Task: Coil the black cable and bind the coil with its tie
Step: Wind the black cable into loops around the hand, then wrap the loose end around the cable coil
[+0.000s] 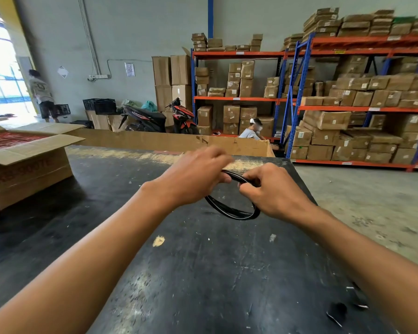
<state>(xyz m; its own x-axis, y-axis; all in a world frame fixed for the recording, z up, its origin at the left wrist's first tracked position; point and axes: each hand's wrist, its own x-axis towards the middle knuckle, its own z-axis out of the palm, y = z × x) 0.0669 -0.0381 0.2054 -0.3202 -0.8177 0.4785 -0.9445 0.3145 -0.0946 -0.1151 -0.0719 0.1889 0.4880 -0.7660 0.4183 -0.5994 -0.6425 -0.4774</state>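
1. Both hands are up over the dark counter (203, 261), and the black cable (229, 210) is already gathered into a round coil held just above the surface between them.
2. The left hand (193, 179) has its grip closed over the far left side of the coil, fingers curled over the top strands.
3. The right hand (273, 189) pinches the strands at the upper right, thumb and fingertips tight together. It looks like the tie is being worked here, though the tie itself is too small and hidden to make out.
4. By my reading, coiling is done and binding is in hand.
5. The next move calls for the left hand to keep the loops stacked while the right wraps and cinches; loosen either grip and the loops could spring apart.
6. An open cardboard box (27, 160) sits at the counter's left, well apart.
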